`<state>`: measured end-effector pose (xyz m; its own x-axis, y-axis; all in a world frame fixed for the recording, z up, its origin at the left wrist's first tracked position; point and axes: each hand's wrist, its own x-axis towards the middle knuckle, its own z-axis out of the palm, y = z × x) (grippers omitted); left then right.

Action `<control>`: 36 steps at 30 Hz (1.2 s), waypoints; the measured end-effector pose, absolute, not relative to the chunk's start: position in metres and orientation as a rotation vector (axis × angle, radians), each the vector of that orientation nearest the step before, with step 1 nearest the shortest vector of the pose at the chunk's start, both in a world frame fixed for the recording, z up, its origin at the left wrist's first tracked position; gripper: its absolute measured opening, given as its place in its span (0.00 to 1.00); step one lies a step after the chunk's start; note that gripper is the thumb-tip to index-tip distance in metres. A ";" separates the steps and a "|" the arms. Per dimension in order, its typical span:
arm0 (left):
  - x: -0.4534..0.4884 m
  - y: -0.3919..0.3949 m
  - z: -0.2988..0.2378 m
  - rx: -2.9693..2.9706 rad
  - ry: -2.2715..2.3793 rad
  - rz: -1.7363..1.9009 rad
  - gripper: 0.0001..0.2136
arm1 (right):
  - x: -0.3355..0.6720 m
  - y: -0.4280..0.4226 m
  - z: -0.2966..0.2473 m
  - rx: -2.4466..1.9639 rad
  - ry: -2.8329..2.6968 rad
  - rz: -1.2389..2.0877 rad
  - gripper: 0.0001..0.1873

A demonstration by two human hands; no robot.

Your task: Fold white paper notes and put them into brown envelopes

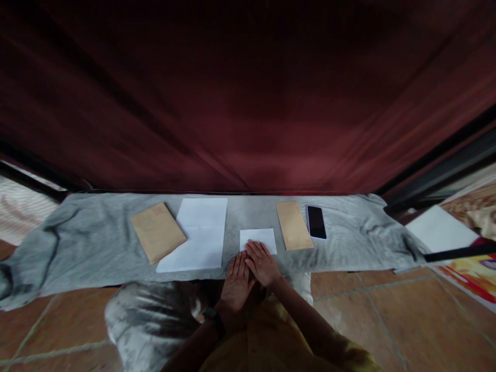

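A small white folded sheet of paper (258, 236) lies near the front edge of the grey cloth. My right hand (262, 263) rests flat on its lower part, fingers stretched out. Beside it, my left hand (237, 281) lies with its fingers straight at the paper's lower left corner, the two hands touching. Larger white sheets (203, 227) with a crease across them lie to the left. A brown envelope (294, 226) is to the right of the folded paper. Neither hand grips anything that I can see.
A stack of brown envelopes (158, 232) overlaps the white sheets at the left. A dark-screened phone (316, 222) lies right of the single envelope. Grey cloth (104, 232) covers the narrow surface. Behind it hangs a dark red curtain (248, 119); a white board (442, 230) is at the far right.
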<state>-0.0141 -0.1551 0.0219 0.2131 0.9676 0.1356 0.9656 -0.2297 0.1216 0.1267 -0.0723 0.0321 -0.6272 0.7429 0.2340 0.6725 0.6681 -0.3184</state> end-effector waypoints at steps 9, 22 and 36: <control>-0.014 -0.156 0.024 2.411 1.956 0.389 0.32 | 0.177 -0.104 0.029 -1.305 -2.465 0.159 0.32; -0.004 -0.152 0.028 2.380 1.976 0.452 0.32 | 0.196 -0.110 0.023 -1.363 -2.406 0.056 0.31; -0.012 -0.158 0.031 2.322 2.066 0.417 0.32 | 0.196 -0.109 0.019 -1.362 -2.451 0.038 0.31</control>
